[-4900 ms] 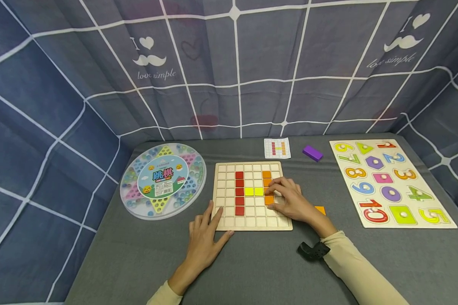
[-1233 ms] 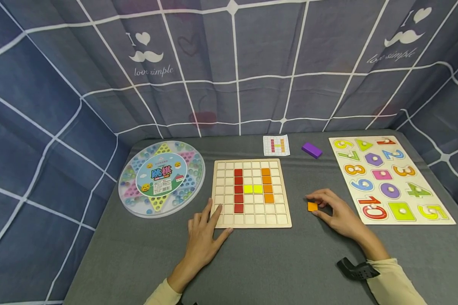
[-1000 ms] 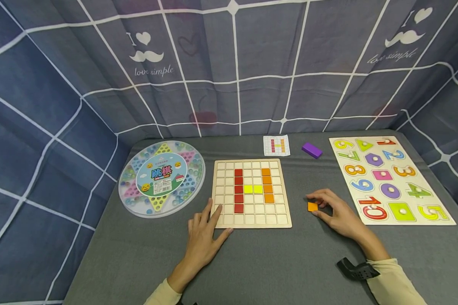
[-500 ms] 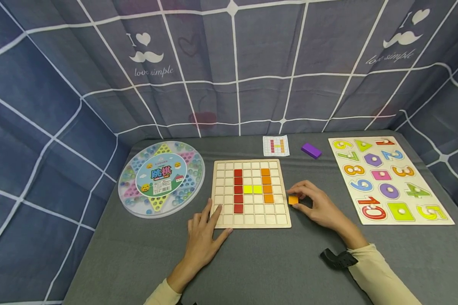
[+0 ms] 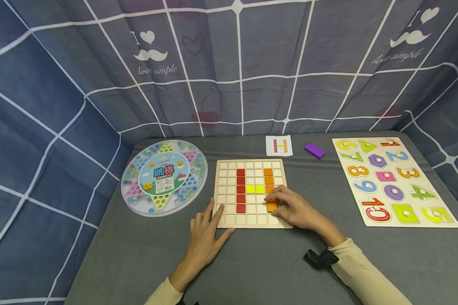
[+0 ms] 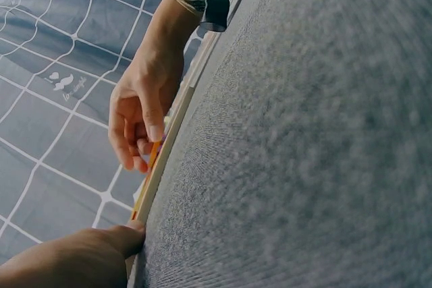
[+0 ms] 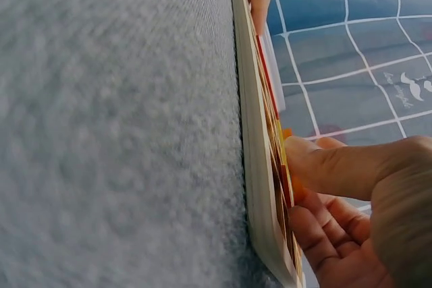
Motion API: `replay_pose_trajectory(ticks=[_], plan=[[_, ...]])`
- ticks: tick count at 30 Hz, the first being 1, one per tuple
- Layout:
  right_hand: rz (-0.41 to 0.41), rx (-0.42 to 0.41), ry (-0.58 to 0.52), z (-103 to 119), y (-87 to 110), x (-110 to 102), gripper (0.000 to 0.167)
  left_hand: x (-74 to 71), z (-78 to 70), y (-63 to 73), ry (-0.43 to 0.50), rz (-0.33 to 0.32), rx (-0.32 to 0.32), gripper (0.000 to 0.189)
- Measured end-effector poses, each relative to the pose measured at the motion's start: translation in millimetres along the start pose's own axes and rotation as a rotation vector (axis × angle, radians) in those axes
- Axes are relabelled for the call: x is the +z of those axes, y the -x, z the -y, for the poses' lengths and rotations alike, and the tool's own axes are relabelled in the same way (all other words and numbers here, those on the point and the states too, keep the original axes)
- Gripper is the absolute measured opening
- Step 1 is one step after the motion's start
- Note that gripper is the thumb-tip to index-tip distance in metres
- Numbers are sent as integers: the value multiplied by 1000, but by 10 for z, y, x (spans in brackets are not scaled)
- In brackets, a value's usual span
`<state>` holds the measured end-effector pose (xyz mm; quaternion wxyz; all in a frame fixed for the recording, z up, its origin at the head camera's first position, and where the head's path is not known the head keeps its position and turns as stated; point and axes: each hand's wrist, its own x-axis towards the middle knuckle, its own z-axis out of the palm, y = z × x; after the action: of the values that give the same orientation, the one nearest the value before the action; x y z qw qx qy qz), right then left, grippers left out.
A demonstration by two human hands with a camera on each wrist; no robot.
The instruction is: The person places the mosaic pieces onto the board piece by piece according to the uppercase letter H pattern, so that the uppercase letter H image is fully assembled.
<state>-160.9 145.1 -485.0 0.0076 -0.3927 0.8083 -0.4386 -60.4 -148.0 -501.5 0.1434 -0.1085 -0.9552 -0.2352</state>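
A square-grid wooden board [image 5: 229, 220] lies on the table, bearing a red column of tiles [image 5: 241, 189], two yellow tiles [image 5: 255, 189] and an orange column [image 5: 268, 179]. My right hand [image 5: 299, 210] is over the board's right side, pinching an orange tile [image 5: 272, 207] between thumb and fingers at the lower end of the orange column. In the right wrist view, the thumb [image 7: 317, 164] is against the orange tile. My left hand [image 5: 205, 238], fingers spread, rests on the board's lower-left edge; in the left wrist view its thumb [image 6: 128, 236] touches the rim.
Behind the board lie a small pattern card [image 5: 279, 146] and a purple block [image 5: 314, 151]. To the left is a round Chinese checkers box [image 5: 164, 178]. A number and shape puzzle board [image 5: 395, 183] lies at the right. Patterned cloth [image 5: 267, 59] hangs behind the table.
My right hand picked the orange tile off the table right of the board and carried it left to the orange column. The left hand stays on the board's edge.
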Motion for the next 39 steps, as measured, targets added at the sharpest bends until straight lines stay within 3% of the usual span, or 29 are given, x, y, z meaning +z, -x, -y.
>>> replay_pose_trajectory(ticks=[5,16,27,30,39], plan=[[11,21,32,-3,17,-4,38,-4,-5,-15,-3,2,3,72],[36,12,-5,-51,0,-17,36,2,-8,-20,-16,3,-7,73],[39,-35,-153,-158,2,17,33,3,-6,17,-16,-7,-7,73],[44,-36,-184,-100,-16,-6,32,3,-12,17,-12,-12,-8,73],[52,-95,-211,-191,-1,-5,33,5,-8,10,9,-15,-4,73]])
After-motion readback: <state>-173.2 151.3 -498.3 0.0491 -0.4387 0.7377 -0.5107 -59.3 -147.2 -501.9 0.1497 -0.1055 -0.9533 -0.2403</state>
